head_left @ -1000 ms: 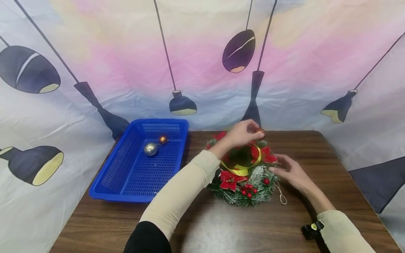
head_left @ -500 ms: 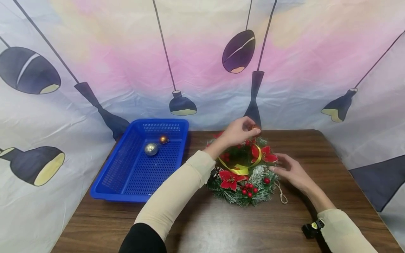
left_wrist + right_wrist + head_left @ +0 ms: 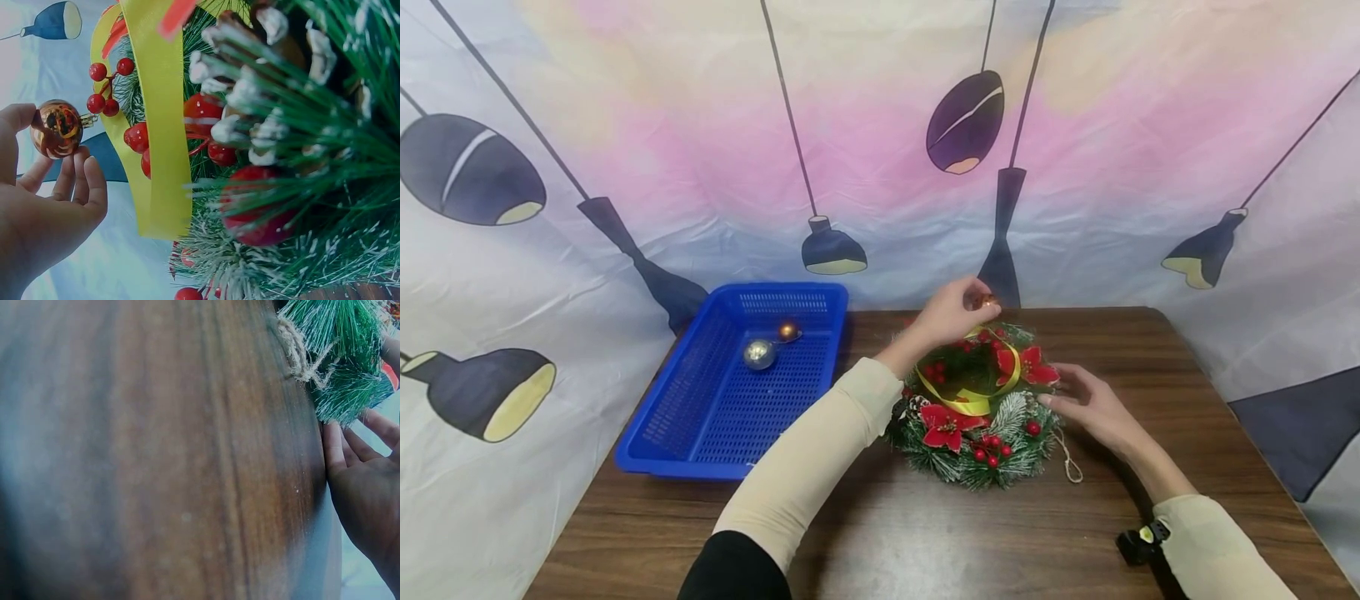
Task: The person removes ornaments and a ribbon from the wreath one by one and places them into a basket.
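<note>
A shiny copper-coloured Christmas bauble [image 3: 55, 130] with a metal cap is pinched between the thumb and fingers of my left hand [image 3: 951, 315]. It is held over the far side of a green Christmas wreath [image 3: 985, 471] that lies on the table. Red poinsettias [image 3: 946, 427], red berries, frosted sprigs and a pine cone [image 3: 275, 81] trim the wreath. A yellow ribbon [image 3: 161, 125] loops up from its middle. On the wreath's right edge, the fingertips of my right hand [image 3: 1093, 412] rest with fingers fairly straight. Part of the wreath's back left is hidden behind my left hand and wrist.
A blue plastic basket [image 3: 658, 454] stands on the left of the wooden table [image 3: 970, 550], holding a silver bauble [image 3: 759, 354] and a smaller copper one [image 3: 788, 332]. A twine loop [image 3: 1071, 467] trails from the wreath's right side. Behind hangs a printed cloth [image 3: 895, 167].
My left hand has shifted a little to the left along the wreath's far side, carrying the bauble. The right hand stays at the wreath's edge.
</note>
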Demonstrator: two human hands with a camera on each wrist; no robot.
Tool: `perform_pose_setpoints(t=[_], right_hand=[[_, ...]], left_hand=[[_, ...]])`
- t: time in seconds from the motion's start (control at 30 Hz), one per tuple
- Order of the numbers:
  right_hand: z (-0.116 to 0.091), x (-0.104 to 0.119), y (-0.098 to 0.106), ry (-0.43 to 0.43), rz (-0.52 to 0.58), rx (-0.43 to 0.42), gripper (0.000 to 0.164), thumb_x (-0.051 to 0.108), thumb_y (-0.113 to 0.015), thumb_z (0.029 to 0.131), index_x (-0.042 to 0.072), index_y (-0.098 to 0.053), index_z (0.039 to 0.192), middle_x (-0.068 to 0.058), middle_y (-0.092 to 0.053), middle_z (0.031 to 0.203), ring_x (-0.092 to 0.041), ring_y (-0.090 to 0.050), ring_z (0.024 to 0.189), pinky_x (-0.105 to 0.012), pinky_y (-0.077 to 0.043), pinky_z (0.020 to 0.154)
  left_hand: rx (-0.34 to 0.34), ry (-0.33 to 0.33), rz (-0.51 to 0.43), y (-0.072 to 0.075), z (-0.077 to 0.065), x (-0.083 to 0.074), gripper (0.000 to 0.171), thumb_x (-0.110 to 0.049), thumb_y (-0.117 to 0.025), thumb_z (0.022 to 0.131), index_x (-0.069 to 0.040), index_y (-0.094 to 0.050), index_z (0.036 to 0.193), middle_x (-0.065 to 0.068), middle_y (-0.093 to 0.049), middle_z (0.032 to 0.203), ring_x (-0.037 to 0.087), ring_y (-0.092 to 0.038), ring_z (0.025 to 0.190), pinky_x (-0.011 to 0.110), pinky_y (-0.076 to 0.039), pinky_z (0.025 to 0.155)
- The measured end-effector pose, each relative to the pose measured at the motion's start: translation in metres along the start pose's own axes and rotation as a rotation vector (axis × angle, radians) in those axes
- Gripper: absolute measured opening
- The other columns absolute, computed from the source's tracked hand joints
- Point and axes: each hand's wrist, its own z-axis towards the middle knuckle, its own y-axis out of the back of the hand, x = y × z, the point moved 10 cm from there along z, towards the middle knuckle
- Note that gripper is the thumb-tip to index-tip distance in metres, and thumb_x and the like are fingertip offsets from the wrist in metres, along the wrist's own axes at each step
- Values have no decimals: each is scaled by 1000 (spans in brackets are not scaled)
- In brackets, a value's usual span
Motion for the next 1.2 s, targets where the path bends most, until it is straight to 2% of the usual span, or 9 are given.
perform_pose_setpoints(t=[0.23, 0.53, 0.8, 0.97, 1.2], right_hand=[[0, 0, 0, -1, 2, 1, 72, 32, -72, 103, 1, -40, 159, -28, -51, 151, -46, -57, 133, -18, -49, 94], [0, -1, -1, 7, 9, 4, 71, 31, -72, 103, 0, -39, 158, -28, -51, 152, -47, -57, 133, -17, -48, 94], [0, -1, -1, 5, 1, 0, 71, 32, -73, 103, 0, -40, 158, -29, -51, 151, -48, -59, 131, -16, -48, 94], [1, 0, -2, 6, 2, 2, 71, 32, -72, 103, 0, -40, 158, -29, -51, 150, -48, -59, 131, -17, -49, 94], [0, -1, -1, 8, 0, 6, 71, 32, -72, 103, 0, -39, 158, -29, -51, 151, -47, -59, 131, -17, -48, 94]], left_hand=[[-35, 9, -13, 5, -3, 0, 33, -30, -72, 103, -8, -65, 126, 3, -65, 111, 18, -61, 98, 31, -51, 85], [-104, 43, -75, 13, -6, 5, 38, -32, -72, 102, -9, -63, 131, 3, -66, 118, 16, -64, 102, 30, -54, 87], [-161, 34, -150, 25, -8, 1, 41, -31, -72, 103, -8, -62, 135, 4, -64, 120, 19, -65, 103, 29, -57, 81], [-143, 9, -163, 36, -10, -7, 38, -31, -74, 102, -10, -63, 132, 4, -64, 119, 22, -65, 105, 29, -58, 80], [-109, -46, -145, 59, -22, -32, 38, -34, -75, 101, -14, -64, 132, 2, -65, 122, 19, -64, 108, 30, -57, 83]])
